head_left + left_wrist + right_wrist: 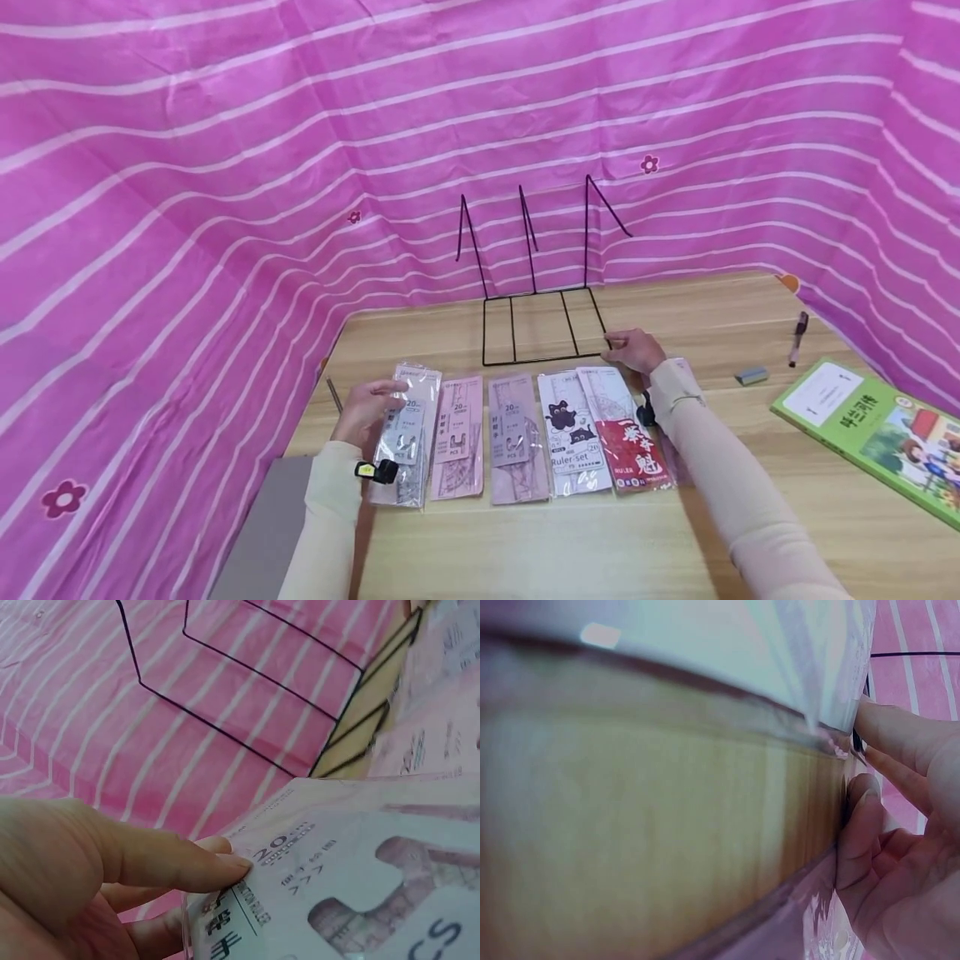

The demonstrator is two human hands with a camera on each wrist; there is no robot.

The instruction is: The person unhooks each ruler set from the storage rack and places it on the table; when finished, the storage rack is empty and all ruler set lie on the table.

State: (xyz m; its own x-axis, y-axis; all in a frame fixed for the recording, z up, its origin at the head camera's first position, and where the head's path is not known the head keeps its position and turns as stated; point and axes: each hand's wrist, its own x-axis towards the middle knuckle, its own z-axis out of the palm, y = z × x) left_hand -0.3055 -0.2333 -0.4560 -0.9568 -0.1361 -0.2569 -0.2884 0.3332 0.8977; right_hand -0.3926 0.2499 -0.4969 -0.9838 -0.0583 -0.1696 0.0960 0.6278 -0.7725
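Left hand: my grip pinched the leftmost ruler pack on the table.
Right hand: fingers curled at the red ruler pack, beside the wire rack.
Around: green book, pen.

Rack: wire rack stands at the back of the table, against the cloth backdrop; its base lies just behind the packets
Packets: five ruler packets lie side by side in a row before the rack; the leftmost packet under the left hand; the rightmost packet beside the right hand
Right side: eraser right of the row; pen behind it; book at the table's right edge
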